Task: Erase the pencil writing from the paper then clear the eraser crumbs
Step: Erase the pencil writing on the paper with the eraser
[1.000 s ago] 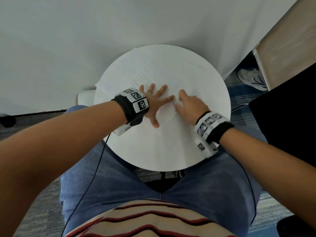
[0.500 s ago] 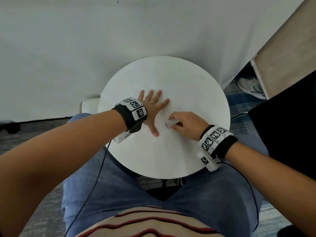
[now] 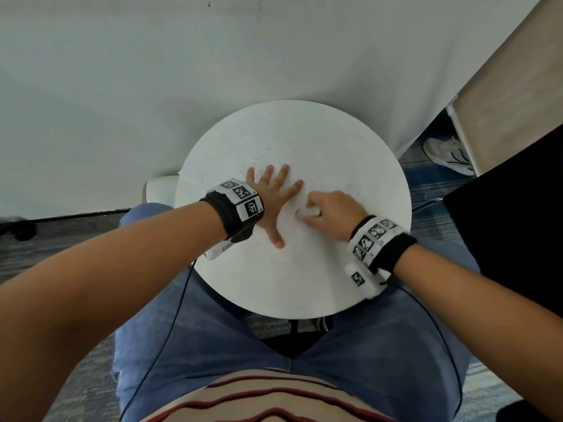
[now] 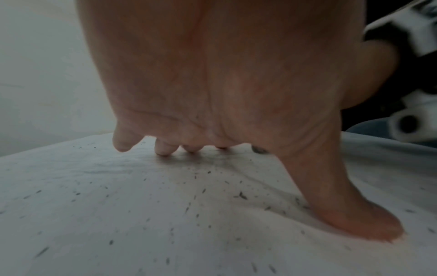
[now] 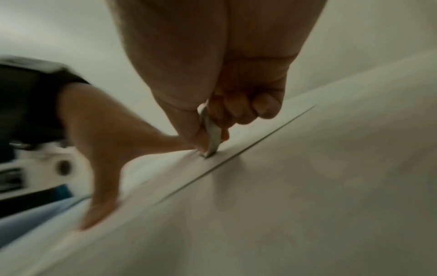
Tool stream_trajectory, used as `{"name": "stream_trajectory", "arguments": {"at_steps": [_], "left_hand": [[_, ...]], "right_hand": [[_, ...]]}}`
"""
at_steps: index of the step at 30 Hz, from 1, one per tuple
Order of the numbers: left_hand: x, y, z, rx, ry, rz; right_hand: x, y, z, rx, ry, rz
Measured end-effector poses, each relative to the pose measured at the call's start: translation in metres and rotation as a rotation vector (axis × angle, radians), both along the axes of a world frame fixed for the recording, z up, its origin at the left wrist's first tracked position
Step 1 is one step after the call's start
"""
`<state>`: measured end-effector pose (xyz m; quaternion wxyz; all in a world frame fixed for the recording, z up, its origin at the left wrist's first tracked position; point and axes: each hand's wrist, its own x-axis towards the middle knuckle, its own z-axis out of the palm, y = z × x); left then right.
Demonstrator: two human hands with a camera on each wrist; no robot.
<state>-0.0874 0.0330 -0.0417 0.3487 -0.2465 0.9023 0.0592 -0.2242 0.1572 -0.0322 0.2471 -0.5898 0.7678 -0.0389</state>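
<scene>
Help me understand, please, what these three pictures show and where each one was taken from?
No machine here: a seated person works with bare hands, wearing cameras. The top picture looks down from the head; the other two look along each wrist toward the fingers. On the round table lies white paper sprinkled with dark crumbs. The left hand is spread flat on the paper, pressing it down. The right hand grips a pale eraser, its tip on the sheet. The black-and-white patterned bands are the wrist camera mounts.
</scene>
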Motion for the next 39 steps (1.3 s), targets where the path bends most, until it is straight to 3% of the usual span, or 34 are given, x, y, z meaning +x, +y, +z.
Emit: {"name": "stream_trajectory", "arguments": {"at_steps": [2, 4, 7, 10, 12, 14, 18, 21, 23, 25, 27, 29, 36, 39], "left_hand": [[0.000, 0.000, 0.000, 0.002, 0.003, 0.009], [-0.001, -0.001, -0.001, -0.003, 0.000, 0.008], [-0.002, -0.001, -0.002, -0.008, -0.010, -0.001], [-0.003, 0.000, -0.001, -0.015, -0.014, -0.006], [-0.003, 0.000, -0.001, -0.014, -0.006, 0.001], [-0.003, 0.000, -0.001, -0.013, 0.000, 0.002], [-0.001, -0.001, -0.001, -0.007, -0.007, -0.002], [-0.001, -0.001, 0.001, -0.007, -0.004, -0.007], [-0.001, -0.001, 0.002, -0.004, -0.001, -0.002], [-0.002, -0.001, 0.002, 0.000, -0.005, 0.000], [-0.001, -0.001, 0.002, -0.001, -0.005, -0.006], [0.004, -0.001, 0.001, -0.002, -0.006, -0.024], [0.016, -0.005, 0.000, 0.014, 0.101, -0.138], [0.011, -0.003, -0.003, 0.078, 0.126, -0.149]], "right_hand": [[-0.016, -0.002, 0.002, -0.074, 0.170, -0.084], [-0.005, 0.002, 0.000, -0.092, 0.284, 0.010], [0.032, 0.014, -0.002, 0.026, 0.181, 0.270], [0.019, 0.007, 0.004, 0.110, 0.015, 0.184], [-0.003, -0.004, 0.006, 0.044, 0.104, 0.033], [-0.002, -0.007, 0.004, -0.003, 0.248, 0.003], [0.044, 0.007, 0.001, 0.090, 0.154, 0.289], [0.019, -0.005, 0.007, 0.105, 0.097, 0.133], [-0.002, -0.014, 0.009, 0.035, 0.229, -0.005], [0.009, -0.014, 0.005, 0.009, 0.282, 0.049], [0.036, -0.004, 0.000, 0.031, 0.192, 0.212], [0.044, 0.008, -0.002, 0.070, 0.077, 0.260], [-0.035, 0.019, -0.005, -0.072, -0.019, -0.061], [-0.035, 0.019, -0.008, -0.042, -0.034, -0.045]]}}
